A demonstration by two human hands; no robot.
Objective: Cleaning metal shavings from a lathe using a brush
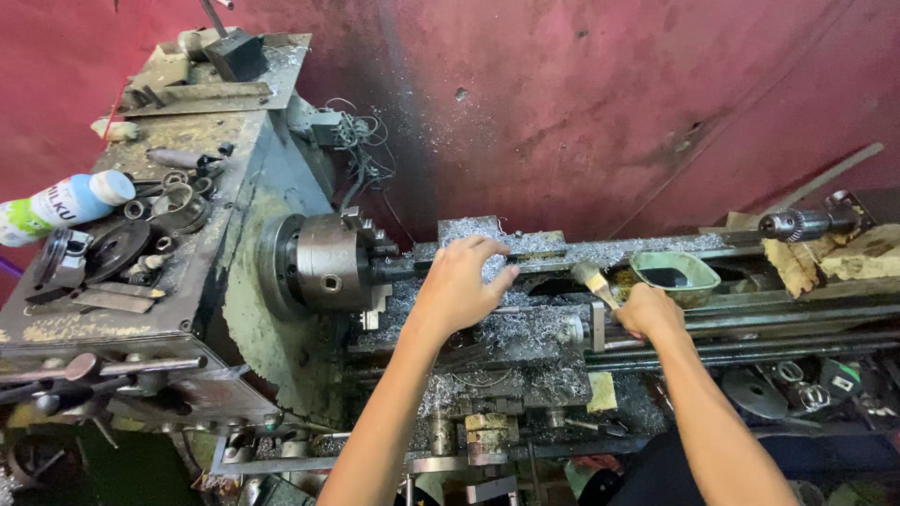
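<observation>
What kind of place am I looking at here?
Likely a machine shop: a worn metal lathe with its chuck, metal shavings over the bed, and loose tools on the headstock.

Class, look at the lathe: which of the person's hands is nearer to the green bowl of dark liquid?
Right. The right hand grips a brush just below-left of the green bowl, almost touching it. The left hand lies further left, on the chip-covered carriage near the chuck.
</observation>
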